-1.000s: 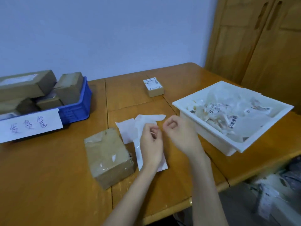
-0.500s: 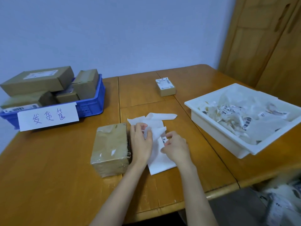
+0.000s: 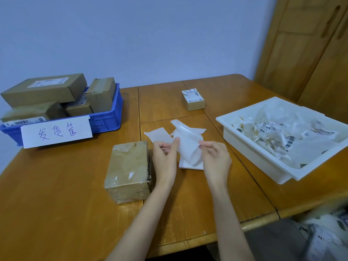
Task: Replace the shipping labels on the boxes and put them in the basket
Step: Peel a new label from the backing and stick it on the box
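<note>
I see both hands at the centre of the frame, over the wooden table (image 3: 56,194). My left hand (image 3: 164,162) pinches the left edge of a white label sheet (image 3: 188,147) between thumb and fingers, and my right hand (image 3: 216,161) pinches its right edge with thumb and forefinger; the sheet curls up between them, its lower part lying on the table. A separate white backing piece (image 3: 157,135) lies flat just above my left hand. Just left of that hand sits a taped brown box (image 3: 128,170), its top bare of any label (only scraps of clear tape and torn white show on it). Higher up, centre right, a small box (image 3: 193,100) stands alone with a printed label on top, one corner of it lifted. In the upper left a blue basket (image 3: 109,123) holds several brown boxes, with a white handwritten sign (image 3: 56,131) leaning against its front. At the right edge a white bin (image 3: 254,159) is full of crumpled labels and backing paper. Wooden cabinet doors (image 3: 305,53) fill the upper right corner.
</note>
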Demonstrator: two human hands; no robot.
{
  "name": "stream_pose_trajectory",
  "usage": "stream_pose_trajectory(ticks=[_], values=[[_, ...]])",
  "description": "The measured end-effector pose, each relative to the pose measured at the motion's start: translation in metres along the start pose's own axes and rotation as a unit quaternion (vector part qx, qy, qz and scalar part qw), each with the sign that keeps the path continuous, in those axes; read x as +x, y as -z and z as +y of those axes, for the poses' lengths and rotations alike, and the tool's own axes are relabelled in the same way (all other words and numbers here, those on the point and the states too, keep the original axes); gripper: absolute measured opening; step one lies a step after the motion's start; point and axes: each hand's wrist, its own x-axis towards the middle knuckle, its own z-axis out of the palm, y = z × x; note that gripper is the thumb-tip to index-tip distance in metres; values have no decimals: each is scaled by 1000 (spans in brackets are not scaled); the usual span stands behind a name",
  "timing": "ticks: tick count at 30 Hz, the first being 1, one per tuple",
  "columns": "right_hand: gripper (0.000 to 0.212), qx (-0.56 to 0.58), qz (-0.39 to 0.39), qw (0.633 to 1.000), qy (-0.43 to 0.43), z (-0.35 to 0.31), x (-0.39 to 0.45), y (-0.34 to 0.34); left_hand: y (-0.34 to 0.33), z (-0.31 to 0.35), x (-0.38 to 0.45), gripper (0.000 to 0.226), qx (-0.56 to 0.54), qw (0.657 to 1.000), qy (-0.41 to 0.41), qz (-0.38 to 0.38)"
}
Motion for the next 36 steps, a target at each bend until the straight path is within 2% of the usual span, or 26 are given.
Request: stream_pose_trajectory(ticks=[3,6,10,14,17,22,26,36], values=[[21,15,-6,1000,-13,0,0,0,0,9,1,24,-86,993,73,-26],[21,11,-3,1000,-10,1,-2,-2,3,9,3,20,-62,995,48,-69],[14,-10,-22,999,-21,3,-1,-2,5,4,5,7,-60,994,31,-89],[6,-131,-33,990,47,6,-1,-3,7,-1,6,14,-38,994,2,-106],[18,-168,-54,978,113,6,-2,-5,6,-1,4,18,-50,992,-1,-114],[18,-209,-29,960,183,7,1,-9,7,-1,2,19,-49,991,-14,-124],[9,-183,-16,968,171,10,0,-8,7,-3,4,25,-34,992,-5,-122],[14,-130,-21,978,161,6,0,-9,5,2,-6,23,-47,986,-40,-154]])
